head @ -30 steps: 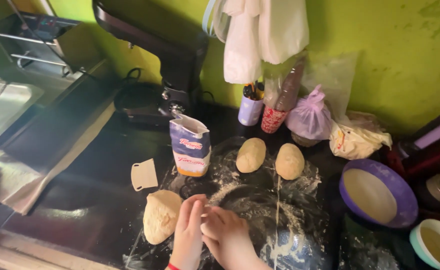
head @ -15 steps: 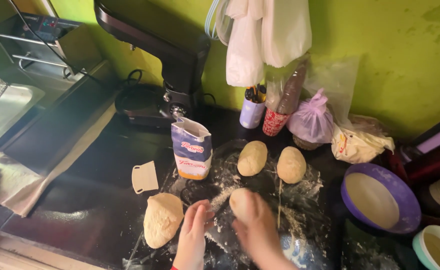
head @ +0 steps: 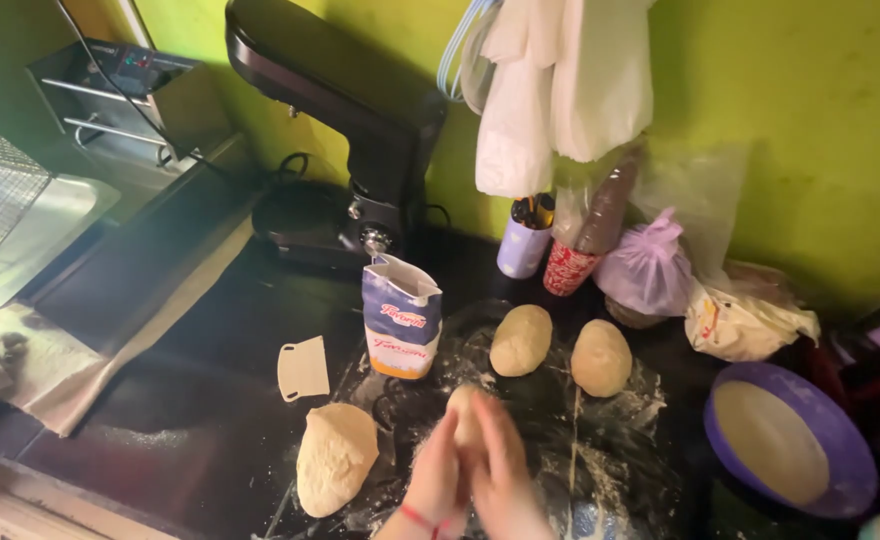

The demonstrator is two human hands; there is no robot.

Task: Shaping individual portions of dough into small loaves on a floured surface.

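While both hands press together around the small dough piece [head: 463,415], left hand [head: 438,478] and right hand [head: 505,470] cupped on it over the floured black table [head: 210,330], even pressure from both palms looks best. Two finished balls [head: 521,340] sit beyond; the big lump [head: 335,458] lies just left, near the scraper [head: 303,369].

Home kitchen. You face a dark counter [head: 190,330] dusted with flour, a stand mixer [head: 350,130], flour bag [head: 401,318], dough balls [head: 521,340], scraper [head: 303,369], bowl [head: 840,440] and sink [head: 30,230] against a green wall [head: 820,120].
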